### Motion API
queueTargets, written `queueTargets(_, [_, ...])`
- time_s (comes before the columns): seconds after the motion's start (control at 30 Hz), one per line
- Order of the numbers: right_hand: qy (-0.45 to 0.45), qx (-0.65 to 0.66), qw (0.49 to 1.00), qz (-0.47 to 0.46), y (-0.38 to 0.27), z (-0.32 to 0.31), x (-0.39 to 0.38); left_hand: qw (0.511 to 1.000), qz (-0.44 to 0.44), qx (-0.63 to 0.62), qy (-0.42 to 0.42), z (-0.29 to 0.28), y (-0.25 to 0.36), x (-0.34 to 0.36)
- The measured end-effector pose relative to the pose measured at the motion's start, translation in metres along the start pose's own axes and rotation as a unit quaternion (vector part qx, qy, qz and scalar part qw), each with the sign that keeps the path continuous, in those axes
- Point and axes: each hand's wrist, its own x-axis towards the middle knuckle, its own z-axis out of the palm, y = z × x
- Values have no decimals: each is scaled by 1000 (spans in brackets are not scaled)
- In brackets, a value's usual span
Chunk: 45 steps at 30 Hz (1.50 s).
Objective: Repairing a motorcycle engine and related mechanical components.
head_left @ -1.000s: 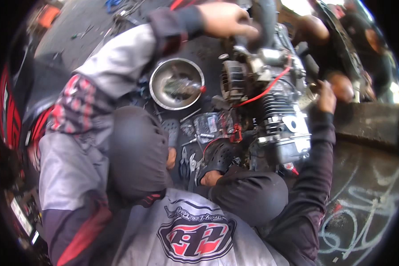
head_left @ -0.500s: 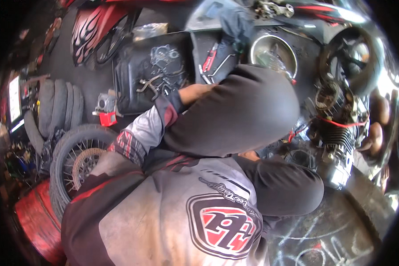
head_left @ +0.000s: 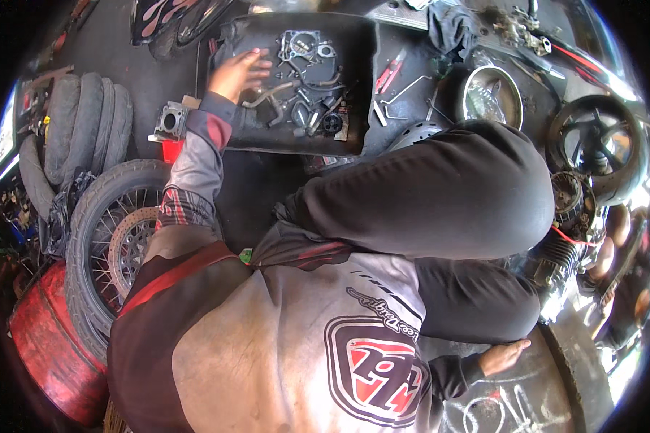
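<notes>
My left hand (head_left: 237, 72) reaches out over the left side of a black tray (head_left: 354, 86) full of small engine parts, gaskets and bolts. Its fingers are spread and hold nothing. My right hand (head_left: 504, 356) rests flat, fingers apart, on the dark floor by white scrawled lines at the lower right. My knees in black trousers (head_left: 440, 195) fill the middle. A motorcycle engine (head_left: 567, 238) with a red wire sits to the right of my knee.
A spoked wheel with tyre (head_left: 112, 238) and stacked tyres (head_left: 79, 130) lie at the left, a red container (head_left: 47, 346) below them. A steel bowl (head_left: 491, 94), loose tools (head_left: 393, 72) and a black wheel (head_left: 599, 144) lie at the back right. Another person's hand (head_left: 614, 231) is at the right edge.
My view has swung left from the engine to the parts tray. My left hand left the engine and reached out over the tray; my right hand went down onto the floor.
</notes>
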Motion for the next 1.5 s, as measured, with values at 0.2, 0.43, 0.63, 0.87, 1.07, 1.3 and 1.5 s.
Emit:
queueTargets(0.2, [-59, -246, 908, -335, -76, 50, 6, 999, -50, -20, -2, -15, -44, 2])
queueTargets(0.43, [-305, -7, 900, -312, -85, 138, -37, 995, -60, 79, 16, -7, -85, 1])
queueTargets(0.63, [-192, -79, 903, -377, -127, 152, -43, 988, -92, 120, -8, -4, -106, 6])
queueTargets(0.87, [-54, -15, 875, -481, -190, 169, -25, 938, 30, 344, -29, -1, -148, 12])
queueTargets(1.07, [-171, 163, 881, -409, -233, 177, -29, 921, 55, 371, -99, 37, -158, 2])
queueTargets(1.3, [-215, 61, 879, -421, -230, 193, -43, 891, 109, 429, -101, 111, -128, -11])
queueTargets(1.5, [-224, 34, 869, -441, -235, 199, -50, 878, 76, 465, -87, 149, -119, 6])
